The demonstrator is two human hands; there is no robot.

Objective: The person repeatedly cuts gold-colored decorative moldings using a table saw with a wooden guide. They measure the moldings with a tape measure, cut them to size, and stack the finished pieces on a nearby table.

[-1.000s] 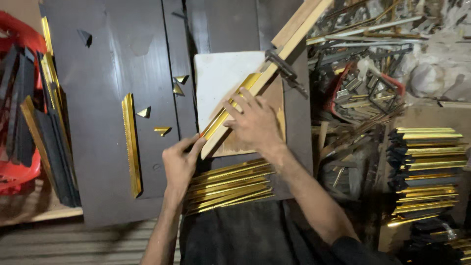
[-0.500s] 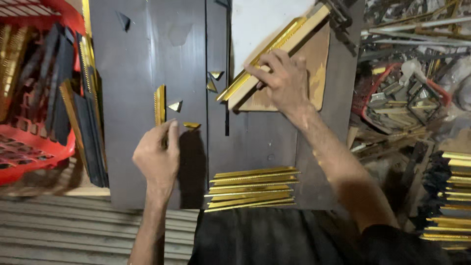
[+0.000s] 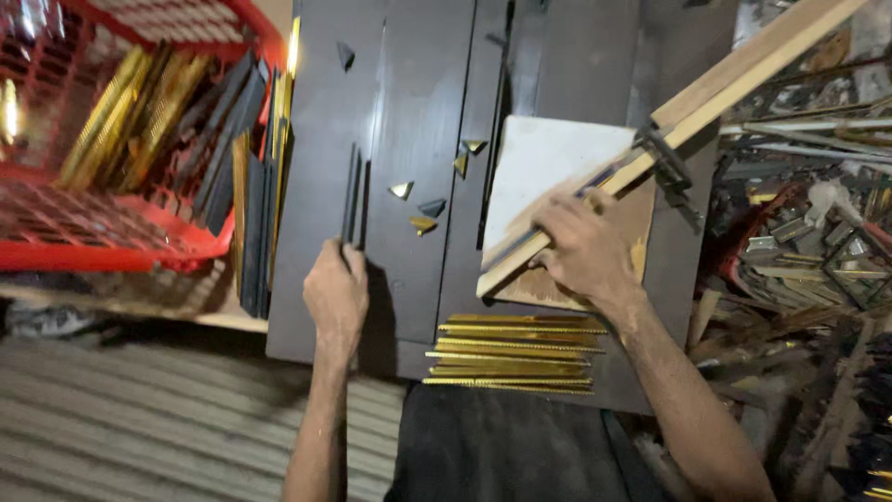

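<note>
My left hand (image 3: 335,292) grips the near end of a long thin moulding strip (image 3: 352,195) that stands on edge on the dark worktop (image 3: 409,93), its dark back showing. My right hand (image 3: 583,244) rests on a long wooden guide bar (image 3: 734,79) that runs diagonally over a pale board (image 3: 544,158); a dark strip lies along the bar under my fingers, and whether I grip it I cannot tell. A stack of several gold moulding strips (image 3: 516,351) lies at the worktop's near edge, just below my right hand. Small gold and dark triangular offcuts (image 3: 423,209) lie between my hands.
A red plastic crate (image 3: 102,214) holding gold and dark strips stands at the left. More dark and gold strips (image 3: 255,218) lean between crate and worktop. A metal clamp (image 3: 671,172) grips the guide bar. Cluttered tools and scrap (image 3: 808,232) fill the right side.
My left hand has turned the strip so its gold face is hidden and shifted it left of the offcuts. My right hand stays on the guide bar. The view has swung left.
</note>
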